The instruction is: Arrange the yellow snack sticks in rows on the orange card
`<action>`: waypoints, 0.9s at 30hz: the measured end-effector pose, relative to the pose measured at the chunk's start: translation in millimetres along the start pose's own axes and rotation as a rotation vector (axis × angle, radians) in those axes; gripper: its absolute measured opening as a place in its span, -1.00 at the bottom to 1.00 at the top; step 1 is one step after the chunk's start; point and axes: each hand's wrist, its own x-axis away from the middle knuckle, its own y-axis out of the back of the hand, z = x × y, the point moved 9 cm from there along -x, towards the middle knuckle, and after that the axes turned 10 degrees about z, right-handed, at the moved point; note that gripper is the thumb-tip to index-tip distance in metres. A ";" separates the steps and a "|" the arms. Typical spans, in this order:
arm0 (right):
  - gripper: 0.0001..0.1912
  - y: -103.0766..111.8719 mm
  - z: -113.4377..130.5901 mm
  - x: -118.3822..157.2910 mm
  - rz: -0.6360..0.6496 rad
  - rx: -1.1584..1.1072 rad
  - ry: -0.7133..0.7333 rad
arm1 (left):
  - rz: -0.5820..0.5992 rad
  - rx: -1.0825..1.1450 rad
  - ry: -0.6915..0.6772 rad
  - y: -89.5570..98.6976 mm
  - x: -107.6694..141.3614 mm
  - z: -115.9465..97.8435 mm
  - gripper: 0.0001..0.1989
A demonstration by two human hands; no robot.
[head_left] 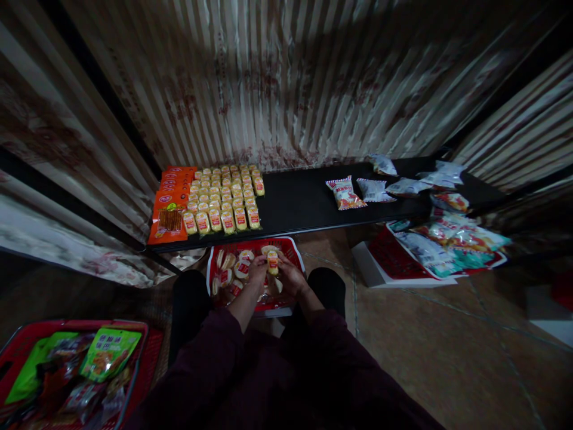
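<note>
Between my knees stands a red basket (286,242) with several wrapped snack cakes (242,269) lying loose in it. Over the basket, my left hand (256,272) and my right hand (292,278) hold one small wrapped cake (273,263) upright between their fingertips, its red and yellow label towards me. Beyond it, on the left part of a black shelf (293,200), similar wrapped cakes (228,218) stand in tight rows. Orange snack packets (170,206) overlap in a column along their left side.
Several pillow-shaped snack bags (345,194) lie on the shelf's right part. A red basket (380,251) full of bags sits on a white box at right. Another red basket (143,352) with mixed packets is at lower left. Dark posts and a striped curtain (268,77) enclose the shelf.
</note>
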 end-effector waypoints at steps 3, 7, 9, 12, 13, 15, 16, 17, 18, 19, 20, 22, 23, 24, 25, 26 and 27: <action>-0.43 -6.1 5.4 0.6 0.061 0.025 0.025 | -0.008 -0.004 -0.016 -2.1 -0.2 -3.8 -0.61; -0.41 -2.4 6.6 -0.9 0.057 -0.015 0.056 | -0.023 -0.004 -0.043 -2.8 -0.7 -7.8 -0.68; -0.42 -2.2 7.7 -1.5 0.065 -0.029 0.073 | -0.040 0.004 -0.052 -1.9 -1.5 -8.4 -0.77; -0.45 -2.8 9.4 -1.3 0.067 -0.010 0.084 | -0.063 0.014 -0.033 -1.1 -3.1 -6.1 -0.83; -0.46 -2.5 9.9 -1.0 0.061 -0.006 0.087 | -0.065 0.014 -0.027 -1.4 -3.5 -5.5 -0.84; -0.47 -2.0 10.5 -0.3 0.050 -0.006 0.093 | -0.063 0.016 -0.026 -2.1 -4.0 -5.3 -0.84; -0.48 -1.9 10.6 0.0 0.048 -0.006 0.095 | -0.057 0.019 -0.030 -2.7 -4.1 -5.4 -0.84; -0.48 -1.7 10.6 0.3 0.044 -0.006 0.096 | -0.051 0.021 -0.033 -3.3 -4.2 -5.3 -0.84; -0.48 -1.1 10.4 0.5 0.038 -0.005 0.097 | -0.045 0.020 -0.035 -3.6 -4.3 -5.1 -0.85; -0.47 -0.1 10.2 0.8 0.026 -0.005 0.097 | -0.041 0.015 -0.037 -3.8 -4.4 -4.8 -0.85; -0.46 1.0 9.9 1.1 0.014 -0.006 0.096 | -0.037 0.009 -0.036 -4.1 -4.5 -4.3 -0.86; -0.44 2.6 9.4 1.4 -0.003 -0.010 0.093 | -0.032 -0.004 -0.033 -4.6 -4.8 -3.4 -0.86; -0.42 2.5 9.3 1.4 -0.002 -0.009 0.091 | -0.035 -0.009 -0.031 -4.8 -4.9 -3.1 -0.86; -0.41 2.1 9.3 1.3 0.003 -0.007 0.089 | -0.038 -0.010 -0.028 -4.9 -4.9 -2.9 -0.86; -0.40 1.6 9.4 1.3 0.009 -0.007 0.088 | -0.042 -0.009 -0.023 -5.1 -4.9 -2.9 -0.85; -0.38 1.1 9.7 1.3 0.014 -0.012 0.088 | -0.042 -0.003 -0.019 -5.6 -4.9 -3.1 -0.85; -0.37 0.6 10.1 1.4 0.018 -0.019 0.088 | -0.041 0.004 -0.016 -6.1 -4.8 -3.7 -0.84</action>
